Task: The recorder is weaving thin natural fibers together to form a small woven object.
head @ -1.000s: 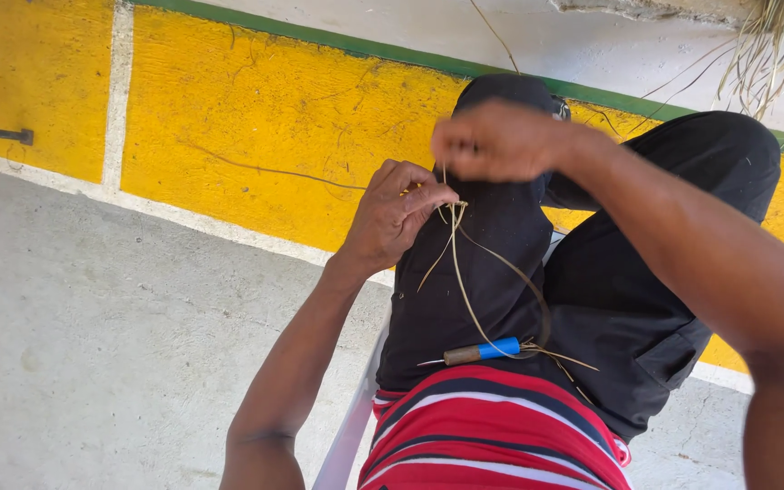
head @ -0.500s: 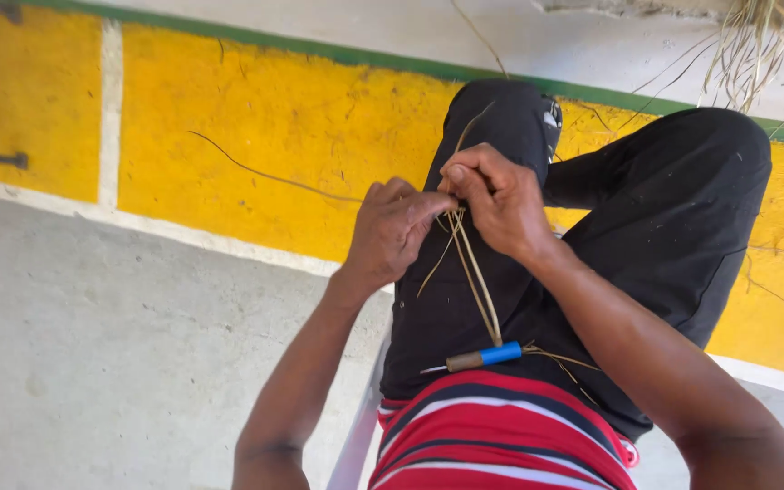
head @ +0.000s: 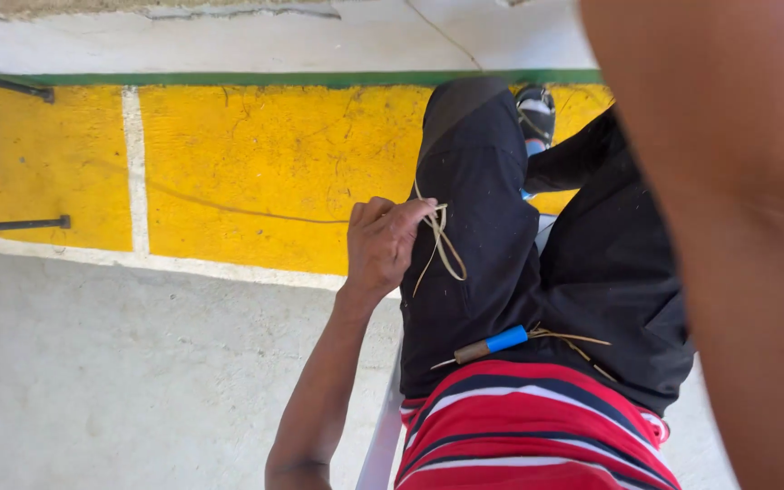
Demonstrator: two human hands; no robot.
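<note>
Head view: left hand (head: 381, 245) fingers (head: 410, 211) pinched on straw strands (head: 444, 249) looping below them, above the thigh (head: 474, 227); right hand's fingers out of frame.

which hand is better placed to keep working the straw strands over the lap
Left, probably. The left hand pinches the looped straw strands above the black trousers. The right arm is raised close to the camera, its hand out of view, away from the strands.

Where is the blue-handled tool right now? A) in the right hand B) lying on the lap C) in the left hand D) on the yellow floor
B: the blue-handled tool lies across the black trousers on the lap, while the left hand pinches only thin straw strands.
</note>
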